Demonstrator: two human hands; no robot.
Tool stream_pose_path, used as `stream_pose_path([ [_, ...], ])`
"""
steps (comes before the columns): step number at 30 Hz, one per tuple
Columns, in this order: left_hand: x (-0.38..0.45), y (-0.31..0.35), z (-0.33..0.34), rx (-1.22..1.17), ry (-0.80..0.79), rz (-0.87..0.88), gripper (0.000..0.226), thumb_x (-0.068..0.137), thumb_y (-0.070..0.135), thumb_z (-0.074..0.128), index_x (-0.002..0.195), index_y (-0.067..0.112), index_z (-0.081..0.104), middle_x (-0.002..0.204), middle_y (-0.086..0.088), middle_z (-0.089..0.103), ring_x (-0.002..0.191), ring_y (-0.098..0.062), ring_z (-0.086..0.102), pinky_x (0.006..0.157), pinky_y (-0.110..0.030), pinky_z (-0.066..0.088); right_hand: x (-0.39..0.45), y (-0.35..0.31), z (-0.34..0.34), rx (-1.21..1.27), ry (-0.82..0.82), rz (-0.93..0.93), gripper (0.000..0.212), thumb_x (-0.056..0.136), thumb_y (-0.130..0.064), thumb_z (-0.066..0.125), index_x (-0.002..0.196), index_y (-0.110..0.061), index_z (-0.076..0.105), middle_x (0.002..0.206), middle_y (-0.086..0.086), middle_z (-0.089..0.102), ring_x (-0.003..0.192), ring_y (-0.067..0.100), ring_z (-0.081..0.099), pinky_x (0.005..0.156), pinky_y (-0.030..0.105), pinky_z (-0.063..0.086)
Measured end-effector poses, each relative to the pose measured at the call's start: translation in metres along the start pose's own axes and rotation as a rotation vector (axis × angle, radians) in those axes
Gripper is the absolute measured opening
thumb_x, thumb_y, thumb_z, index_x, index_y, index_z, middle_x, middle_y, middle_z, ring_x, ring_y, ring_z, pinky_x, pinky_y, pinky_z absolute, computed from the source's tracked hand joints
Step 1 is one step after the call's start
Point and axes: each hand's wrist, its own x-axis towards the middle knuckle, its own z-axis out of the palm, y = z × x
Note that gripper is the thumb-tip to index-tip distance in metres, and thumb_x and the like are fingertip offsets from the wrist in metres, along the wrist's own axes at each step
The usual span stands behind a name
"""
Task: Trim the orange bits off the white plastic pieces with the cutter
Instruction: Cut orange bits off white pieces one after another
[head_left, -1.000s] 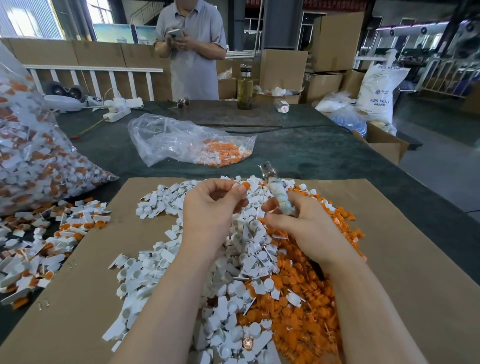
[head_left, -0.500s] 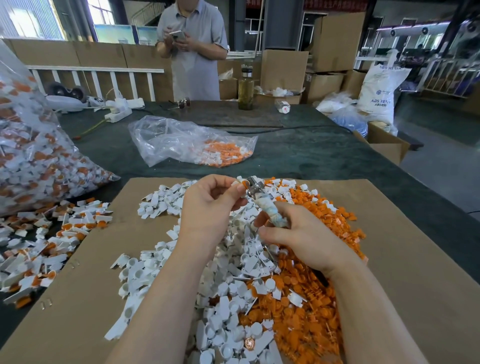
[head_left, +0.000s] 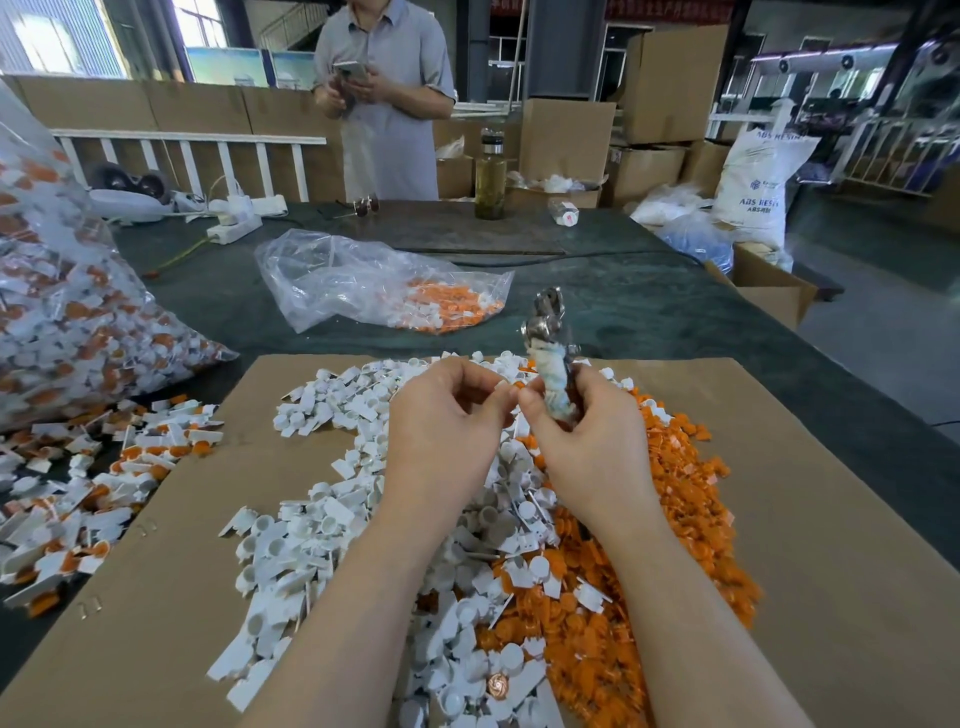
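Observation:
My right hand (head_left: 587, 441) grips the cutter (head_left: 549, 358) by its cloth-wrapped handle, metal jaws pointing up and away. My left hand (head_left: 447, 415) pinches a small white plastic piece (head_left: 506, 387) between thumb and forefinger, its tip touching my right thumb. Both hands hover over a heap of white pieces (head_left: 332, 519) on the left and orange bits (head_left: 649, 597) on the right, all lying on a cardboard sheet (head_left: 805, 545).
A big clear bag (head_left: 67, 322) of orange-and-white pieces lies at the left, with loose ones (head_left: 78, 483) spilled beside it. A smaller bag (head_left: 374, 283) lies behind the cardboard. A person (head_left: 387, 98) stands at the table's far side by a bottle (head_left: 490, 176).
The cutter has swung up from the piece at my left fingertips to point upward. My hands have drawn together, thumb tips meeting.

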Motion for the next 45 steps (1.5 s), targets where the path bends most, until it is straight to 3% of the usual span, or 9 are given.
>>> stream_pose_path([
  [6,-0.002,0.0,0.001,0.048,0.005,0.063,0.018,0.085,0.023,0.077,0.072,0.03,0.065,0.068,0.011,0.07,0.068,-0.003,0.068,0.06,-0.014,0.051,0.0,0.0,0.0,0.044,0.009,0.056,0.022,0.09,-0.037,0.066,0.074,-0.028,0.054,0.057,-0.018,0.055,0.05,0.003,0.048,0.046,0.017,0.032],
  [11,-0.003,0.0,0.001,0.068,0.011,0.085,0.019,0.087,0.02,0.074,0.074,0.03,0.064,0.07,0.01,0.07,0.068,-0.003,0.067,0.06,-0.012,0.05,0.001,0.0,-0.001,0.08,-0.03,0.084,0.021,0.09,-0.036,0.066,0.075,-0.023,0.057,0.053,-0.014,0.053,0.046,0.003,0.046,0.044,0.019,0.033],
  [13,-0.002,0.0,-0.001,-0.001,-0.003,0.034,0.019,0.088,0.017,0.073,0.075,0.028,0.064,0.071,0.008,0.071,0.068,-0.004,0.069,0.063,-0.016,0.053,0.002,-0.001,-0.006,0.132,-0.112,0.105,0.013,0.09,-0.033,0.066,0.08,-0.026,0.06,0.059,-0.02,0.057,0.05,0.0,0.05,0.046,0.016,0.038],
  [16,0.003,0.001,-0.008,-0.118,-0.005,-0.043,0.014,0.089,0.014,0.072,0.078,0.021,0.066,0.067,0.007,0.071,0.061,0.0,0.068,0.058,-0.01,0.05,0.003,0.001,-0.017,0.172,-0.288,0.132,0.006,0.089,-0.029,0.066,0.085,-0.027,0.062,0.065,-0.023,0.061,0.059,-0.004,0.055,0.053,0.012,0.042],
  [23,0.01,-0.001,-0.02,-0.285,-0.043,-0.073,0.008,0.091,0.008,0.067,0.084,0.011,0.066,0.067,0.003,0.068,0.057,-0.002,0.067,0.059,-0.012,0.052,0.002,-0.002,-0.027,0.114,-0.593,0.136,0.009,0.089,-0.028,0.069,0.093,-0.022,0.063,0.076,-0.013,0.066,0.069,0.002,0.061,0.066,0.022,0.046],
  [28,0.011,-0.003,-0.022,-0.301,-0.074,-0.054,0.009,0.091,0.007,0.067,0.084,0.012,0.066,0.061,0.009,0.067,0.058,-0.003,0.066,0.061,-0.013,0.052,0.001,-0.005,-0.026,0.091,-0.61,0.12,0.007,0.09,-0.024,0.067,0.094,-0.02,0.064,0.083,-0.005,0.067,0.076,0.013,0.064,0.075,0.039,0.052],
  [37,0.013,-0.007,-0.022,-0.336,-0.047,-0.049,0.011,0.091,0.008,0.067,0.082,0.014,0.067,0.064,0.007,0.069,0.06,-0.006,0.066,0.063,-0.015,0.052,0.0,-0.006,-0.014,-0.012,-0.525,0.043,0.005,0.091,-0.02,0.062,0.089,-0.017,0.064,0.075,-0.002,0.062,0.06,0.011,0.054,0.06,0.039,0.048],
  [41,0.014,-0.009,-0.022,-0.332,-0.033,-0.043,0.011,0.091,0.008,0.067,0.081,0.014,0.067,0.064,0.007,0.069,0.059,-0.005,0.065,0.062,-0.016,0.052,0.0,-0.003,-0.011,-0.062,-0.518,0.031,0.008,0.091,-0.016,0.057,0.091,-0.017,0.066,0.071,-0.003,0.058,0.05,0.006,0.046,0.05,0.032,0.041],
  [45,0.015,-0.009,-0.023,-0.36,-0.064,-0.073,0.01,0.09,0.006,0.067,0.082,0.012,0.067,0.064,0.006,0.07,0.059,-0.006,0.066,0.062,-0.016,0.053,-0.001,-0.003,-0.008,-0.126,-0.493,0.01,0.005,0.092,-0.022,0.059,0.087,-0.022,0.06,0.072,-0.005,0.058,0.056,0.007,0.049,0.052,0.03,0.042],
])
